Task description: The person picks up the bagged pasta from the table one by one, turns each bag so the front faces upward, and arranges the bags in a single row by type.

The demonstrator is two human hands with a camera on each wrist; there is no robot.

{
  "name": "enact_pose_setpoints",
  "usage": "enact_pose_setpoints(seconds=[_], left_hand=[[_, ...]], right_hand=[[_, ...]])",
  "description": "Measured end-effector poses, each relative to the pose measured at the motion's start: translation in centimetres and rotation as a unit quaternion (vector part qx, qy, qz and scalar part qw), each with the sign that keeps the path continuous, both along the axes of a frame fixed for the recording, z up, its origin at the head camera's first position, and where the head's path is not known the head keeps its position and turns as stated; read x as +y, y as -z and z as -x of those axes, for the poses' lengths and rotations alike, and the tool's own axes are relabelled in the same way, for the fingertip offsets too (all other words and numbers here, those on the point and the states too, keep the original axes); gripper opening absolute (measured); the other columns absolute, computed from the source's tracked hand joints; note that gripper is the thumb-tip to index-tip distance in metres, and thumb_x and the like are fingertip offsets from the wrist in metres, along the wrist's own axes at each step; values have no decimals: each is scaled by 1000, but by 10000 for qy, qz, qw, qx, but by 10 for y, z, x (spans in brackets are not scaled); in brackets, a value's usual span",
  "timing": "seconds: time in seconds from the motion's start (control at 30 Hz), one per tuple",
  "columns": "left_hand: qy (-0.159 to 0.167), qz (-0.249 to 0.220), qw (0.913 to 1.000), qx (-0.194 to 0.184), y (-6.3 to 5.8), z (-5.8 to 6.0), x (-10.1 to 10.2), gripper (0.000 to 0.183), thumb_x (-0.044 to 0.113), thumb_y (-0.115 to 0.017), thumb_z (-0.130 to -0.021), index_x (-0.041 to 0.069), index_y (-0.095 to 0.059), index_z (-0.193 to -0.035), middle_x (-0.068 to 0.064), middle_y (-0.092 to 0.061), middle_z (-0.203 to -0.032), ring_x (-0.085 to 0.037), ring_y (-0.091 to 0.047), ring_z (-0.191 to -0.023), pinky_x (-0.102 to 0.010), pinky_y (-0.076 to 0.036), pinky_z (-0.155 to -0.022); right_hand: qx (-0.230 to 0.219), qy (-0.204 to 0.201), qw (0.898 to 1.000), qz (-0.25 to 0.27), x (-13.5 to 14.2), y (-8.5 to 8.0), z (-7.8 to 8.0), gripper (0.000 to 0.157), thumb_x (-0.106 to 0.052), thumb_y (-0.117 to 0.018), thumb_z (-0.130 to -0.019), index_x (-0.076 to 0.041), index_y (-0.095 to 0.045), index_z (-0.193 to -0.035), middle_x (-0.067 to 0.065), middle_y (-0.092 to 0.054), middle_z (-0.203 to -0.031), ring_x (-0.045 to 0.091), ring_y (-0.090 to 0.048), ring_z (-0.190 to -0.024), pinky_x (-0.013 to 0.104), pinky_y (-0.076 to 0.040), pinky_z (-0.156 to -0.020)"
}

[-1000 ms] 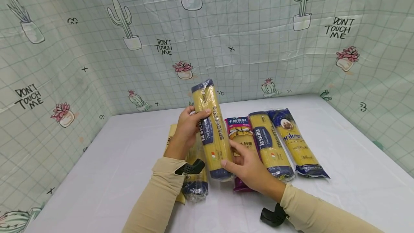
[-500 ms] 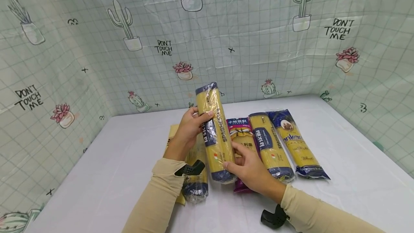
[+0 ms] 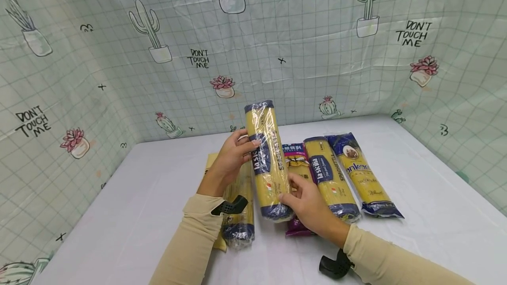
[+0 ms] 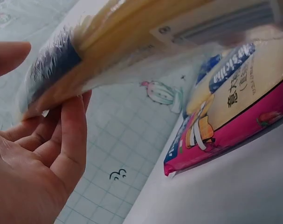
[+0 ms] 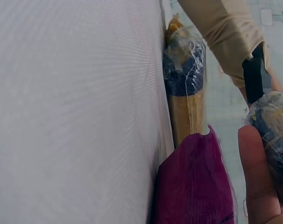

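A clear-wrapped spaghetti pack [image 3: 270,175] with blue ends and a blue "la sicilia" label is held up above the table, its top leaning a little left. My left hand [image 3: 233,157] grips its upper left side, thumb on the front. In the left wrist view, that hand's curled fingers [image 4: 72,135] lie under one end of the pack. My right hand [image 3: 310,208] holds the lower right side, thumb in front. The right wrist view catches one finger [image 5: 254,163] against the wrapped end. Behind the held pack lies a magenta pasta bag [image 3: 299,162], partly covered.
Right of the magenta bag lie another la sicilia spaghetti pack [image 3: 330,175] and a blue-and-yellow pasta bag [image 3: 366,179]. To the left, under my left forearm, are a blue-ended spaghetti pack [image 3: 239,228] and a pale yellow pack [image 3: 211,159]. Patterned cloth [image 3: 253,69] hangs behind the white table [image 3: 158,188].
The held spaghetti pack has shifted slightly right and stands more upright. Both hands have moved a little right with it, keeping their hold. The packs on the table lie as before.
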State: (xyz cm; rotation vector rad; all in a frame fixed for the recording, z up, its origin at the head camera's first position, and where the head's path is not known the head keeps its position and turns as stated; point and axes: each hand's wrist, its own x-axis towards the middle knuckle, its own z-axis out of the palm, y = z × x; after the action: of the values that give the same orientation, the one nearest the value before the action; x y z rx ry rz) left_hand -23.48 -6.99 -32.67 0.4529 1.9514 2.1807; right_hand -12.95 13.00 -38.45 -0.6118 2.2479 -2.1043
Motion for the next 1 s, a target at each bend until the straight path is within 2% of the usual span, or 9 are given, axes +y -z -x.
enact_pose_setpoints(seconds=[0.13,0.2,0.4,0.5,0.63,0.8,1.0], left_hand=[[207,-52,9997,152,1,0,-2,67,6,-57,-97,5,-24,-156,-22,-41,-149,-32,-50,-125,-43,-43,-101],[319,-117,9991,249,1,0,-2,70,5,-56,-96,5,-22,-157,-23,-41,-148,-32,-50,-125,-44,-43,-103],[774,-267,9956,447,3,1,-2,71,4,-53,-95,9,-21,-158,-24,-44,-140,-27,-54,-113,-35,-49,-93],[1068,-184,9934,384,4,0,-3,75,4,-53,-97,14,-15,-160,-23,-40,-146,-25,-54,-114,-34,-51,-90],[1365,-144,9903,218,4,0,-4,78,4,-53,-99,22,-11,-161,-25,-43,-147,-27,-62,-107,-36,-55,-86],[1469,-168,9889,172,4,1,-2,75,3,-53,-100,26,-16,-160,-29,-54,-133,-26,-70,-90,-37,-58,-79],[1426,-55,9895,243,4,0,-3,78,0,-56,-98,25,-16,-161,-28,-53,-137,-27,-68,-99,-38,-58,-79]], right_hand=[[-89,59,9999,80,0,-1,0,45,-2,-60,-94,9,-48,-136,25,-63,-115,28,-71,-94,36,-60,-77],[-123,86,9998,114,0,-2,0,45,-2,-58,-94,9,-48,-136,24,-64,-115,28,-71,-96,36,-60,-78],[-250,46,9995,189,1,-3,1,45,0,-50,-94,7,-47,-139,23,-64,-116,26,-69,-98,35,-59,-79],[-299,19,9992,247,2,-3,1,46,0,-48,-93,9,-46,-139,24,-65,-116,26,-69,-98,34,-59,-80],[-350,59,9991,251,2,-3,0,45,0,-48,-92,9,-48,-136,24,-65,-115,25,-69,-97,32,-59,-80],[-390,59,9989,261,1,-3,-1,45,0,-47,-91,10,-49,-135,23,-66,-114,25,-69,-96,32,-59,-79],[-357,-28,9990,269,2,-2,0,45,-1,-47,-92,9,-49,-136,23,-65,-116,27,-69,-98,35,-59,-81]])
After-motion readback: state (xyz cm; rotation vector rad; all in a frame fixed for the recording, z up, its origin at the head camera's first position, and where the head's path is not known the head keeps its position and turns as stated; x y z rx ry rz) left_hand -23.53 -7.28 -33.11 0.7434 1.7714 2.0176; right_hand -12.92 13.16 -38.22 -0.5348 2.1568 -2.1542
